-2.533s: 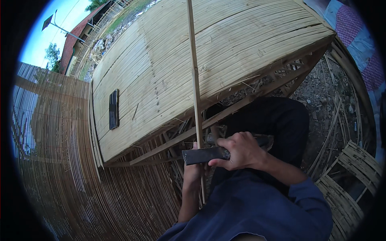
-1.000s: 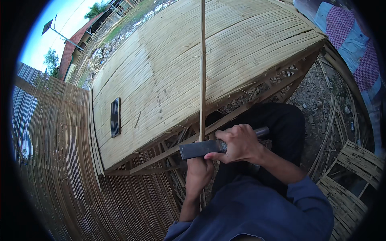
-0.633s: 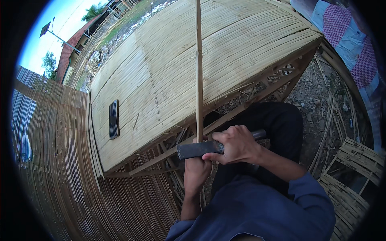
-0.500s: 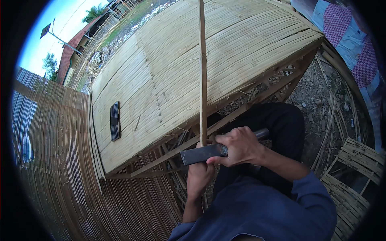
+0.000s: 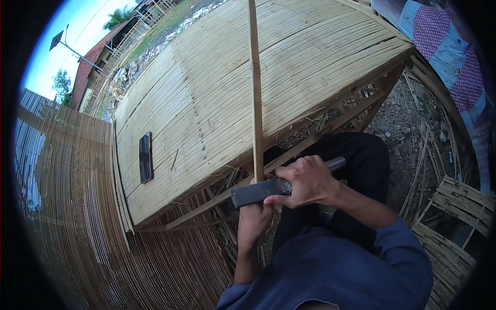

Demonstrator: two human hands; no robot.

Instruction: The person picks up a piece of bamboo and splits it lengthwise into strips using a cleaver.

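My right hand [image 5: 308,179] is wrapped round a knife [image 5: 254,193] with a broad, dark, square-ended blade and a thick round handle that sticks out to the right. The thumb presses near the base of the blade. Below and behind the blade, my left hand [image 5: 253,223] is closed on a long, narrow bamboo strip [image 5: 256,103]. This strip stands up away from me, its far end running past the top of the view. The blade lies across the strip, just over the left hand, and hides some of its fingers.
A slatted bamboo platform [image 5: 217,88] spreads ahead, with a black phone [image 5: 146,157] lying at its left. Thin-slat bamboo screening [image 5: 77,196] hangs on the left. Bamboo frames [image 5: 454,227] and loose strips [image 5: 417,170] lie at the right, below a patchwork cloth [image 5: 444,46].
The upper part of the bamboo strip has swung slightly left. The knife's blade has tilted a little and shifted slightly left, with both hands keeping their hold.
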